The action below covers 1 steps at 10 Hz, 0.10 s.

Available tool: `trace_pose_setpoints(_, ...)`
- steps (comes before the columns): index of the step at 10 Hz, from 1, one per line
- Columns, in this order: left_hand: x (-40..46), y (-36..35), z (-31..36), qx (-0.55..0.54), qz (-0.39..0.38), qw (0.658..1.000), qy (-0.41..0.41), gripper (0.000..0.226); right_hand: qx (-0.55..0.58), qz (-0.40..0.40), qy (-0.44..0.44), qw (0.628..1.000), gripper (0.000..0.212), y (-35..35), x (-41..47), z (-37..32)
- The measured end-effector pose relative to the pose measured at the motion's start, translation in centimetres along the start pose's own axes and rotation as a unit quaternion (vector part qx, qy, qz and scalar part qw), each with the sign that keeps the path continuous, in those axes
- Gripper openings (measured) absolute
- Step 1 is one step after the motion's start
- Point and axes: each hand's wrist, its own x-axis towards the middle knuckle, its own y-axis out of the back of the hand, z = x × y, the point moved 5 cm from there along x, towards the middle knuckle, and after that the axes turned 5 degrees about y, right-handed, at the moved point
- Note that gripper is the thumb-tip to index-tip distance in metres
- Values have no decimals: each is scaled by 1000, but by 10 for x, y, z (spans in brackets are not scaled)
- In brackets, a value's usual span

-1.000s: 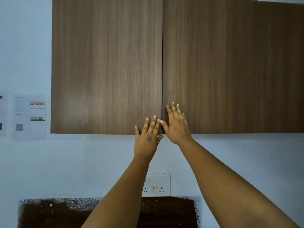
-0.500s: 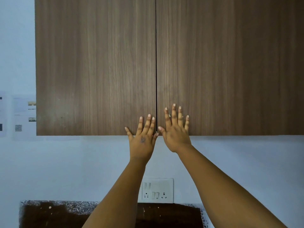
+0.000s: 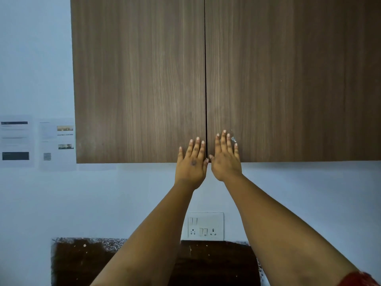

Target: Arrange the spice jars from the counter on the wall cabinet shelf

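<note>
Cabinet [image 3: 206, 79] doors shut, dark wood-grain, handleless.

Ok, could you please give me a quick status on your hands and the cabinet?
Left hand and right hand open, flat at the bottom of the brown wooden wall cabinet doors. Doors shut. No spice jars in view.

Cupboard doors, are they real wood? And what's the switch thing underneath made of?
The cupboard doors look like wood or a wood-print laminate: brown, matte, with straight vertical grain. I cannot tell which. The switch plate looks like smooth, off-white plastic with a slight sheen.
</note>
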Motion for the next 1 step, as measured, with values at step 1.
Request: trace_pose_setpoints(1, -8, 21, 5, -34, 68, 997, -11, 59, 3, 60, -9, 998, 72, 9, -18, -3)
